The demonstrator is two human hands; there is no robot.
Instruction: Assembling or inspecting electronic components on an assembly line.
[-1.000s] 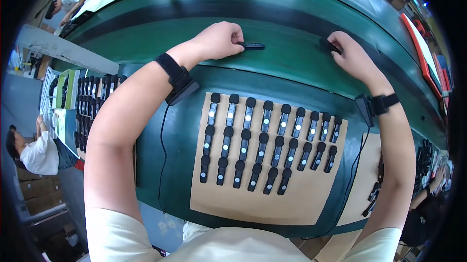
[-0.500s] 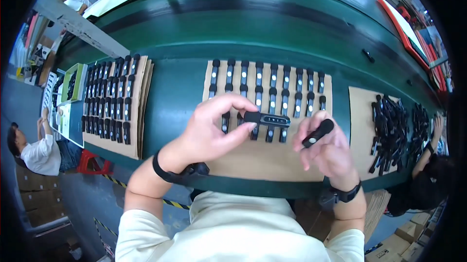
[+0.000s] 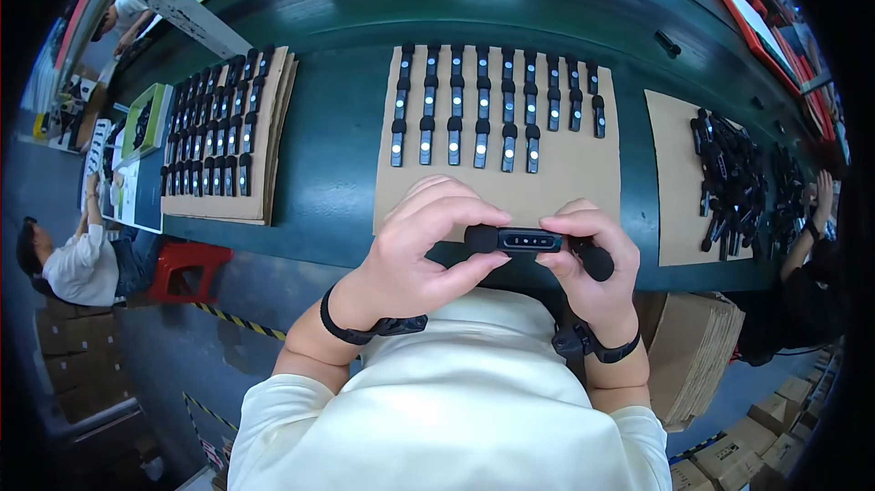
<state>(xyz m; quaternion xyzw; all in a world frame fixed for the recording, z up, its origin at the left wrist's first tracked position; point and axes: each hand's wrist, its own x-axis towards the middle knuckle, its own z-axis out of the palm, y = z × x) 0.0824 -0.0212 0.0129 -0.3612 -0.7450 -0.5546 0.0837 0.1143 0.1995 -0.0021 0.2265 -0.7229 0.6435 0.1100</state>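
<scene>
Close in front of my body, my left hand [image 3: 415, 249] is closed on one end of a small black wireless microphone [image 3: 530, 240] with a round foam cap. The microphone lies level, its face with a row of small marks turned up. The thumb and forefinger of my right hand [image 3: 597, 277] pinch its other end. A second black microphone [image 3: 594, 260] is tucked in my right hand, its foam cap showing. Beyond my hands, similar microphones [image 3: 481, 143] lie in three rows on a cardboard sheet [image 3: 424, 197], most with a pale round spot.
At left, a stack of cardboard sheets [image 3: 273, 163] carries more rows of microphones. A loose heap of microphones [image 3: 729, 181] covers part of another sheet at right. People sit at both ends of the green bench [image 3: 333, 154]. One microphone [image 3: 668, 42] lies alone farther back.
My right hand has come in to the left and now grips the free end of the microphone in my left hand. The view has shifted, so the bench sits higher in it.
</scene>
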